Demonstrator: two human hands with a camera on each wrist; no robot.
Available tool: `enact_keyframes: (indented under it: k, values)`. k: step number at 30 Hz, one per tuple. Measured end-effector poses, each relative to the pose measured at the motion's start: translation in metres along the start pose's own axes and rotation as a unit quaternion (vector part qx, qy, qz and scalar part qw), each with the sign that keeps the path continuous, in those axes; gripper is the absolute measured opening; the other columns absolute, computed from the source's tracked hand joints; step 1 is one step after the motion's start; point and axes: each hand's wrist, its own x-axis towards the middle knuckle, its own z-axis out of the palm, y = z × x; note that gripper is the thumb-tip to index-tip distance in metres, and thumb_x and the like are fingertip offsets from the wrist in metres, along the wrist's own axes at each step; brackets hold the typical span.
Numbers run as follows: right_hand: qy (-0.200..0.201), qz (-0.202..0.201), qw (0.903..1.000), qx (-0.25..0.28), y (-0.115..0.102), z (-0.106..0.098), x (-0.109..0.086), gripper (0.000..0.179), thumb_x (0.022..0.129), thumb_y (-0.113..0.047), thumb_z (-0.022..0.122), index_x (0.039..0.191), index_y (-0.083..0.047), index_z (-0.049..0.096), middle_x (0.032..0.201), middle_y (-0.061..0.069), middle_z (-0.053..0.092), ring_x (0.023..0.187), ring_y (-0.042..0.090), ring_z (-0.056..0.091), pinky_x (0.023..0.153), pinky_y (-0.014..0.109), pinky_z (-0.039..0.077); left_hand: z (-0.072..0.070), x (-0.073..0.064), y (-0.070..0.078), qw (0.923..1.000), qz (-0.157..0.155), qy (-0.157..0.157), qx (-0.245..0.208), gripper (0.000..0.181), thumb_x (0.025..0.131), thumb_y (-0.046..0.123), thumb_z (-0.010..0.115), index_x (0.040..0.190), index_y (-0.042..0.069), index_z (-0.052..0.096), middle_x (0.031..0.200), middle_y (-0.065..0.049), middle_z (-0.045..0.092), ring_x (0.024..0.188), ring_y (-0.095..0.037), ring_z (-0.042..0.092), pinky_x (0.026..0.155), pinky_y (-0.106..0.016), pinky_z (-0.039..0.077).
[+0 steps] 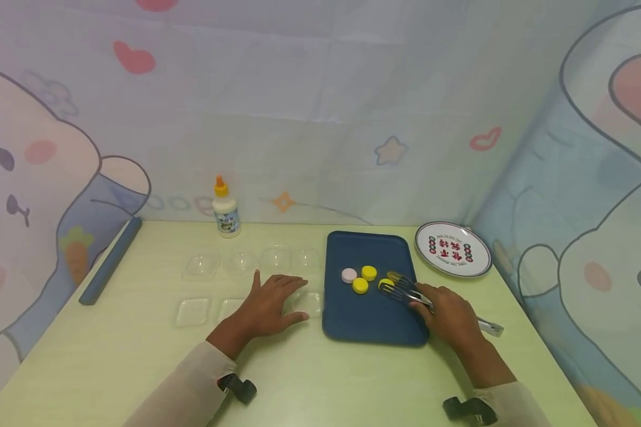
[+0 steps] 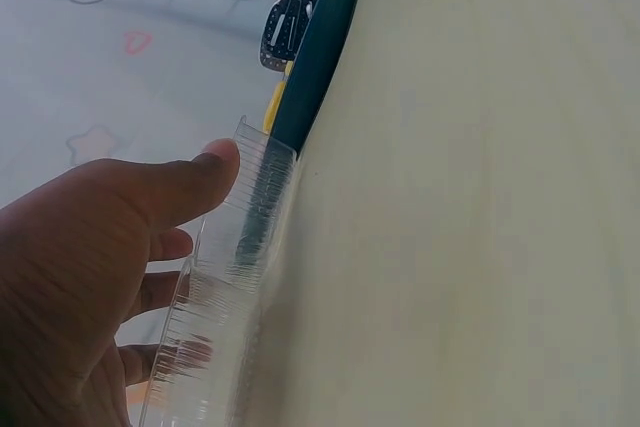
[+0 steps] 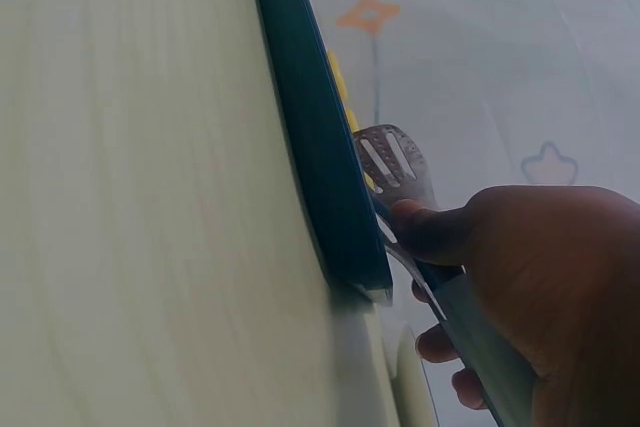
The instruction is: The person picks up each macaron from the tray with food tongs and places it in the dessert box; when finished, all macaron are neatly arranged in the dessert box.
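Note:
My right hand (image 1: 451, 314) grips metal serving tongs (image 1: 421, 298) with slotted heads. The tongs' heads lie about a yellow macaron (image 1: 386, 284) on the dark blue tray (image 1: 374, 326). Left of it on the tray sit two more yellow macarons (image 1: 369, 273) and a pale pink macaron (image 1: 349, 275). Beside the tray's left edge, my left hand (image 1: 269, 305) is spread at a clear plastic box (image 1: 311, 303). In the left wrist view the thumb (image 2: 215, 172) lies along the near side of the clear plastic (image 2: 225, 267), with the other fingers behind it.
More clear plastic boxes (image 1: 193, 312) with domed parts (image 1: 202, 265) stand in rows at the left. A white glue bottle (image 1: 227, 216) with an orange tip is by the back wall. A printed plate (image 1: 453, 249) leans at the back right, a dark blue roll (image 1: 111, 261) lies far left.

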Motion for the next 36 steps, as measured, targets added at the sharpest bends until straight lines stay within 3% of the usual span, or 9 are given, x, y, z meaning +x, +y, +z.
enact_keyframes:
  k: [23,33,36]
  values:
    - [0.045,-0.033,0.9984,-0.005,-0.015,-0.005,0.002,0.049,0.095,-0.032,0.086,0.138,-0.012,0.074,0.105,0.017,0.08,0.082,0.029,0.072,0.064,0.049,0.058,0.0,-0.001,-0.001,0.9999,0.0,-0.003,-0.01,0.07,0.097,0.051,0.078,0.157,0.018,0.059,0.157,-0.011,0.063,0.15,-0.039,0.054,0.119,-0.093,0.016]
    - [0.07,-0.088,0.9936,0.009,-0.036,-0.004,0.008,0.048,0.092,-0.031,0.089,0.135,-0.013,0.075,0.103,0.013,0.081,0.078,0.024,0.071,0.058,0.041,0.054,-0.002,0.0,0.0,0.9999,-0.012,-0.011,-0.005,0.072,0.099,0.051,0.076,0.16,0.019,0.055,0.158,-0.013,0.062,0.148,-0.042,0.056,0.12,-0.091,0.016]
    - [0.071,-0.1,0.9924,0.015,-0.041,-0.003,0.009,0.048,0.092,-0.031,0.089,0.135,-0.014,0.076,0.11,0.012,0.083,0.087,0.026,0.077,0.061,0.043,0.058,-0.003,-0.001,0.0,0.9998,-0.015,-0.015,-0.008,0.073,0.099,0.051,0.076,0.161,0.02,0.054,0.158,-0.013,0.062,0.146,-0.043,0.058,0.12,-0.091,0.017]
